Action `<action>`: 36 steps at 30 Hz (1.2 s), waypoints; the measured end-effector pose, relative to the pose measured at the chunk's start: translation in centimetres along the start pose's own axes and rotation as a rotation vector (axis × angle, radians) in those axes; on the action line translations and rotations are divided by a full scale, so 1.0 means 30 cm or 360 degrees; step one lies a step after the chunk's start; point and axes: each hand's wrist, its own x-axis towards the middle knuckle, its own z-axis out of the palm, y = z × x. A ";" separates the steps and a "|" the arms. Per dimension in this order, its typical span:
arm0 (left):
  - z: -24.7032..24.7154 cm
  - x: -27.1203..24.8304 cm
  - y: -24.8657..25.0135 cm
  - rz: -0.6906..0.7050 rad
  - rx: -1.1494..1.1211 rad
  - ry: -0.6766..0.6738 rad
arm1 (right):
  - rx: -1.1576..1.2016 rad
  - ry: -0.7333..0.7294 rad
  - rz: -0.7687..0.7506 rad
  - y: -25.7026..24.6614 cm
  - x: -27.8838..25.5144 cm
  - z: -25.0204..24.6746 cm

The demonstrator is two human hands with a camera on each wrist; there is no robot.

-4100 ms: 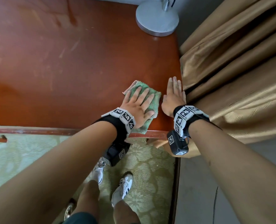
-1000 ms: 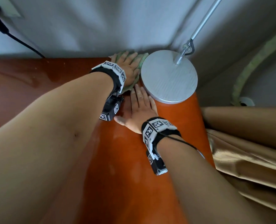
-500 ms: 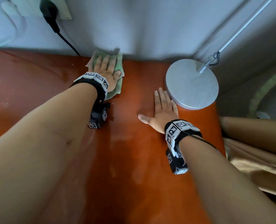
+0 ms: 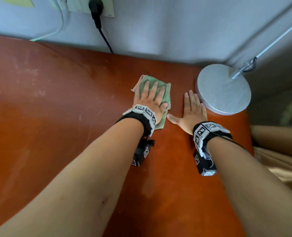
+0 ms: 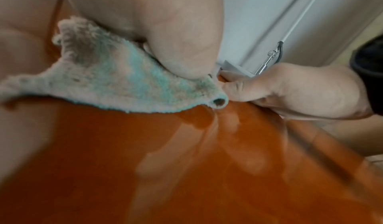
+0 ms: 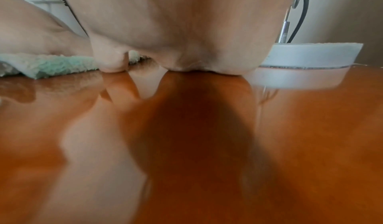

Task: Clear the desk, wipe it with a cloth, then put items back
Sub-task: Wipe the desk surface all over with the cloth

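Head view: left hand (image 4: 149, 101) lies flat, fingers straight, pressing the green cloth (image 4: 165, 89) onto the red-brown counter (image 4: 56, 117); right hand (image 4: 192, 111) released, palm down, beside the lamp base (image 4: 227, 93). Left wrist view: cloth (image 5: 116, 83) under the palm. Right wrist view: right hand (image 6: 176, 30) on the counter (image 6: 311, 129), cloth (image 6: 53, 63) just left.

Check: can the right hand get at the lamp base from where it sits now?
Probably yes. The right hand lies flat on the desk with its fingers right beside the lamp base, nothing between them. The left hand and cloth sit on its other side.
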 end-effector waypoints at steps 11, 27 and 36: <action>0.049 -0.183 -0.425 -0.0534 -0.0210 0.0033 | 0.0086 0.0328 -0.0066 -0.053 -0.045 -0.004; 0.098 -0.262 0.127 0.0266 -0.0009 -0.0040 | 0.0194 0.0447 0.0125 0.004 -0.213 0.105; 0.090 -0.290 -0.217 -0.0060 -0.0104 -0.0018 | 0.0267 0.0487 0.0209 -0.107 -0.215 0.107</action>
